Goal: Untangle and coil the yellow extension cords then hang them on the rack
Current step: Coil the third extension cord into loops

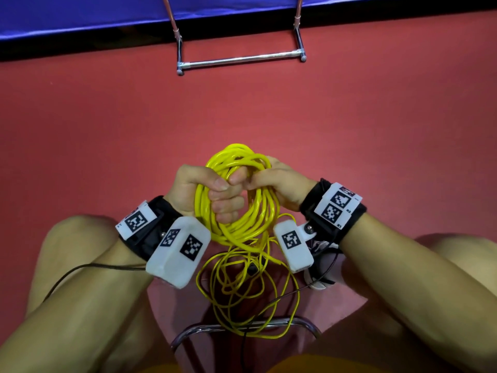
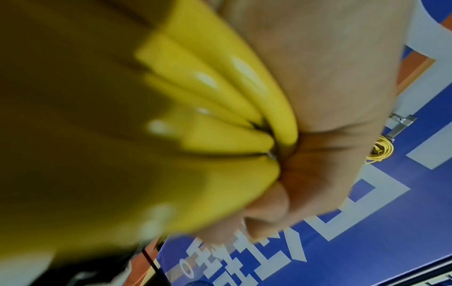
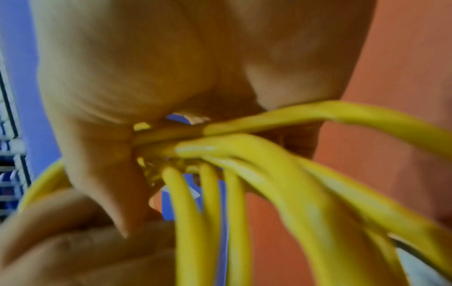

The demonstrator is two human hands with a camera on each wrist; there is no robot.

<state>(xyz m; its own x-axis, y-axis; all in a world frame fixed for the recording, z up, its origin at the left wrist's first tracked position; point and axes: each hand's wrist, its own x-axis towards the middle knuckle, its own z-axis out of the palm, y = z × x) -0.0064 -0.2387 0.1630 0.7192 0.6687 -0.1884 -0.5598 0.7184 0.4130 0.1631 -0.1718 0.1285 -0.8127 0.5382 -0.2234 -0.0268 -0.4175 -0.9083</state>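
A yellow extension cord coil (image 1: 242, 211) is held up over my lap in the head view. My left hand (image 1: 215, 195) grips the coil's left side in a fist. My right hand (image 1: 271, 179) grips the strands on its upper right, close against the left thumb. The rest of the yellow cord (image 1: 242, 292) hangs down in loose tangled loops to the floor between my knees. The left wrist view shows blurred yellow strands (image 2: 220, 96) running into the fist. The right wrist view shows several strands (image 3: 244, 154) passing under the palm. The chrome rack bar (image 1: 242, 59) stands ahead on the red floor.
A blue banner (image 1: 80, 17) runs along the far edge. Another coiled yellow cord (image 2: 381, 152) hangs from a metal bracket on it. A chrome chair frame (image 1: 242, 324) sits below the loose loops. Thin black cables (image 1: 80, 270) trail from the wrist units. My knees flank the cord.
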